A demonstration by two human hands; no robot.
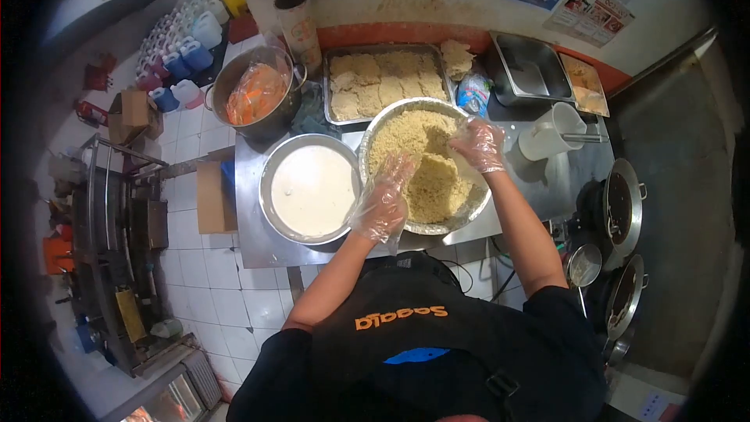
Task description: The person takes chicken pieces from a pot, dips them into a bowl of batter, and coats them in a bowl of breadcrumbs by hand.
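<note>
Both of my hands wear clear plastic gloves and work at a large round metal bowl [373,126] of pale yellow crumbs [406,131]. My left hand [384,202] is over the bowl's left side, its fingers stretched out against the crumbs. At the right rim, my right hand [480,145] has its fingers curled in toward the crumbs; what they hold, if anything, is hard to make out. Between the hands lies a crumb-covered lump [437,170], possibly a coated piece. Left of this bowl stands a metal basin of white batter [314,189].
Behind the bowl is a tray [328,113] of crumb-coated pieces. A deep pot [223,113] with a bagged orange food stands back left. To the right are a steel container [531,70], a plastic jug [551,133] and dark woks [623,207].
</note>
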